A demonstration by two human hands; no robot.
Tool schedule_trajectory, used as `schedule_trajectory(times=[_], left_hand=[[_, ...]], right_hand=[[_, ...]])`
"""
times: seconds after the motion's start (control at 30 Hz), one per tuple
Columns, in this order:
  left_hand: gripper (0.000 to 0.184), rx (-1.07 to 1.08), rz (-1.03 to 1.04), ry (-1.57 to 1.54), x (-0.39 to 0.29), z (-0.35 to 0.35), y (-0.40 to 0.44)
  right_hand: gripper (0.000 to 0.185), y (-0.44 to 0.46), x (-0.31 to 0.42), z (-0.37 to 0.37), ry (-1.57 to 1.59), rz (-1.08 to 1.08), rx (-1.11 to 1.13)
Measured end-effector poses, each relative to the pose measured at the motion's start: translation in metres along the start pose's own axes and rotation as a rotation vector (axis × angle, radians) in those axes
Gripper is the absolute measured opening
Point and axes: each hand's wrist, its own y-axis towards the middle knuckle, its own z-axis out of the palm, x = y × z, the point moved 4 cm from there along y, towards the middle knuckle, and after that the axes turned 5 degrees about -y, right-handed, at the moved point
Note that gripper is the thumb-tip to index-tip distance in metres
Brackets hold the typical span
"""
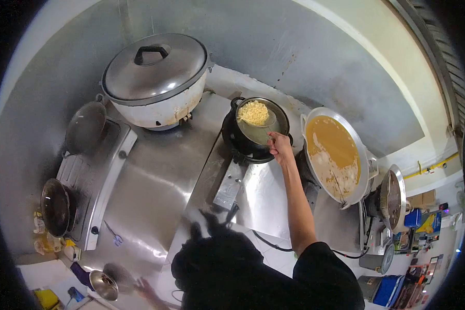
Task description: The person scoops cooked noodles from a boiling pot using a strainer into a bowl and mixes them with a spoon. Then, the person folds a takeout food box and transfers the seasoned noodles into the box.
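My right hand (279, 146) is closed round the thin handle of a strainer (270, 120), at the near rim of a black pot (231, 135). A clump of pale yellow noodles (253, 112) sits in the strainer, above the cloudy liquid in the pot. Low in the view, a dim, blurred shape that looks like my left hand (147, 293) is near a metal bowl (104, 285) with something dark inside. Its fingers are too smeared to read.
Right of the pot stands a wide pan of brownish liquid (333, 150), with another pan (393, 199) beyond. A large lidded cooker (155, 77) stands at the back left. Dark woks (86, 127) rest on the left stove. Scissors (117, 239) lie on the steel counter (150, 181).
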Motion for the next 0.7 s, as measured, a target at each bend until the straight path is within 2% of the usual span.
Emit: schedule_trajectory(times=[0.03, 0.1, 0.2, 0.43, 0.7], left_hand=[[0.066, -0.077, -0.064, 0.044, 0.003, -0.016, -0.001], [0.066, -0.201, -0.328, -0.150, 0.012, -0.048, -0.003], [0.066, -0.330, -0.498, -0.317, 0.017, -0.075, 0.004], [0.065, -0.434, -0.544, -0.467, 0.018, -0.110, 0.042], [0.065, -0.486, -0.513, -0.611, 0.014, -0.130, 0.080]], right_hand=[[0.024, -0.003, -0.003, -0.002, 0.007, -0.011, 0.005], [0.024, -0.008, -0.009, -0.004, 0.017, -0.030, 0.021], [0.022, -0.028, -0.005, -0.004, 0.069, -0.009, 0.011], [0.023, -0.056, -0.004, -0.023, -0.038, -0.099, -0.034], [0.022, -0.082, 0.011, -0.039, -0.059, -0.104, -0.034]])
